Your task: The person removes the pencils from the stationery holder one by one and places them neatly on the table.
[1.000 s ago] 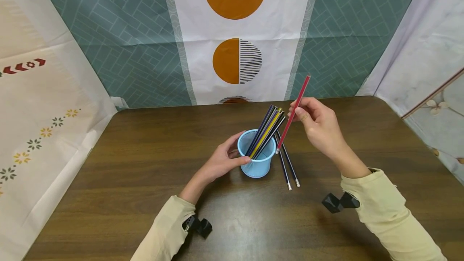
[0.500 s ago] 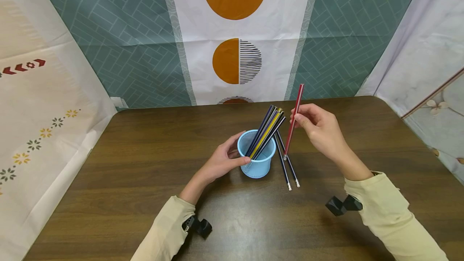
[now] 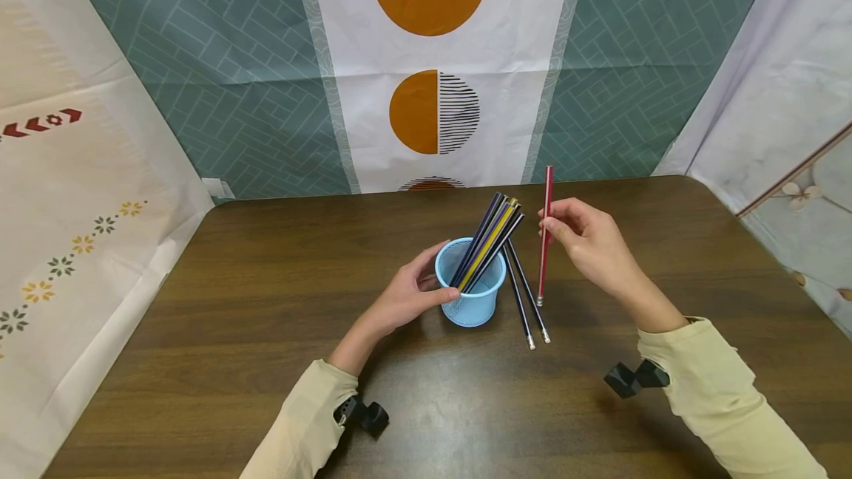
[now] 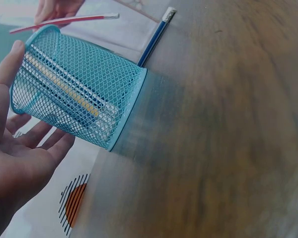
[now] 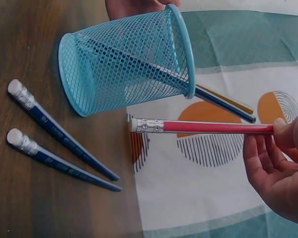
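A light blue mesh pencil cup [image 3: 471,307] stands on the table, with several pencils [image 3: 489,246] in dark, purple and yellow leaning in it toward the right. My left hand [image 3: 413,294] holds the cup from the left, thumb at the near rim and fingers round the far side, as the left wrist view shows. My right hand [image 3: 589,242] pinches a red pencil [image 5: 213,127] between thumb and fingers, its white eraser end pointing down. That pencil is upright to the right of the cup, over the table. Two dark blue pencils [image 5: 64,134] lie on the table right of the cup, erasers toward me.
The brown wooden table [image 3: 266,361] reaches back to a patterned cloth [image 3: 279,94] hanging behind it. Pale cloths hang at both sides. A small black camera [image 3: 362,416] sits on the left wrist and another black camera [image 3: 635,378] on the right.
My right hand has moved slightly right and down with the red pencil, swinging it from a slant to nearly upright and away from the cup's rim. My left hand and the cup have stayed put.
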The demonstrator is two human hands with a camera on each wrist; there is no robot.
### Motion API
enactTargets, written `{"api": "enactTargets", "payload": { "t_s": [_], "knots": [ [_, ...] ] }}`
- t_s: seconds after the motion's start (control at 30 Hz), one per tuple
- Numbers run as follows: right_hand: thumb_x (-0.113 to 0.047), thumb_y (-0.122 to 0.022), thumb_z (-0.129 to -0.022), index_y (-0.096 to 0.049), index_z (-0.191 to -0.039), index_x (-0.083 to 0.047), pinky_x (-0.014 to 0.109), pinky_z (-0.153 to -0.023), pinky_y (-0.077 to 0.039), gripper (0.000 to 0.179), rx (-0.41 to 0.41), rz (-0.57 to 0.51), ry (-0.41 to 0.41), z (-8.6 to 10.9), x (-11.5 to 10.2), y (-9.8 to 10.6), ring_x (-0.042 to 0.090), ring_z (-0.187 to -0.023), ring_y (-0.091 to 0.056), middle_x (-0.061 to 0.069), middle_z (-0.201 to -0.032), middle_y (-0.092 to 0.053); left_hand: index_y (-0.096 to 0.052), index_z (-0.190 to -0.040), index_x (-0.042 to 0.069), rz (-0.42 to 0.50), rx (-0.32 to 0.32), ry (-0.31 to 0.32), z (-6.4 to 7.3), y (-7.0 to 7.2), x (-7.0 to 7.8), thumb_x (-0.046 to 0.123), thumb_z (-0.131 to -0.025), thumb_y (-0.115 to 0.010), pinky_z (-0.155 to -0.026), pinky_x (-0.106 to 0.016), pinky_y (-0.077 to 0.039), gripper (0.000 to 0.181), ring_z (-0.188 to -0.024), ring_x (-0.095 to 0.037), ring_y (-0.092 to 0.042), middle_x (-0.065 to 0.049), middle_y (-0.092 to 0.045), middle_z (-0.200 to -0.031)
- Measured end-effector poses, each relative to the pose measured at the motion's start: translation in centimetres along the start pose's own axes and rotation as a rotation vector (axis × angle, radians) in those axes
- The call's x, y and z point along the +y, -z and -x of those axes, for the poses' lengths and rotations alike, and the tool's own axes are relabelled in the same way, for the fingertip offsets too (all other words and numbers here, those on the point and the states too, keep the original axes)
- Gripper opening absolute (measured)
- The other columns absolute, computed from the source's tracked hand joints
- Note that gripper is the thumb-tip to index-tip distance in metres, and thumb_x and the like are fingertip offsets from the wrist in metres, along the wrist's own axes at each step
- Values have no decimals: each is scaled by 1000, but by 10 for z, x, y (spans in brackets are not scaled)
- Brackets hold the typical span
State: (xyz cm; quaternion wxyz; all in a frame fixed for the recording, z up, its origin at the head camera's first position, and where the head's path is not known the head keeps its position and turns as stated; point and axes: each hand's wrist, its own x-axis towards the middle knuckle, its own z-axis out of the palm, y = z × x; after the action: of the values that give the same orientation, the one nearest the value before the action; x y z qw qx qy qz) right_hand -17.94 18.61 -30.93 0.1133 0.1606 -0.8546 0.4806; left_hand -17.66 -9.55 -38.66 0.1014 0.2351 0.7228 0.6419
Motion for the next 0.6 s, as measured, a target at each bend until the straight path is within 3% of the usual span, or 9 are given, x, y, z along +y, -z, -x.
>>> {"api": "enactTargets", "payload": {
  "t_s": [0.2, 0.47, 0.6],
  "knots": [
    [-1, -58, -96, -62, -105, 6, 14, -67, -49, 13, -19, 22, -17, 1, 8, 0, 8, -74, -59, 18, -92, -66, -37, -148, 6, -1, -1, -2, 1, -1, 1, 14, -84, -78, -102, -36, -42, 76, -127, -29, -48, -16, -47, -140],
    [1, -59, -94, -63, -106, 6, 16, -65, -50, 14, -18, 31, -23, -1, 20, -2, 14, -73, -60, 16, -90, -66, -36, -148, 6, 9, -5, -17, 0, -1, 1, 9, -85, -75, -102, -39, -42, 75, -126, -30, -48, -17, -46, -141],
    [3, -58, -95, -62, -112, 9, 15, -66, -49, 19, -20, 38, -31, -2, 24, -3, 9, -73, -60, 18, -93, -66, -36, -148, 5, 16, -5, -25, 0, -1, 1, 5, -85, -74, -102, -40, -42, 74, -126, -31, -48, -18, -46, -140]
  ]
}}
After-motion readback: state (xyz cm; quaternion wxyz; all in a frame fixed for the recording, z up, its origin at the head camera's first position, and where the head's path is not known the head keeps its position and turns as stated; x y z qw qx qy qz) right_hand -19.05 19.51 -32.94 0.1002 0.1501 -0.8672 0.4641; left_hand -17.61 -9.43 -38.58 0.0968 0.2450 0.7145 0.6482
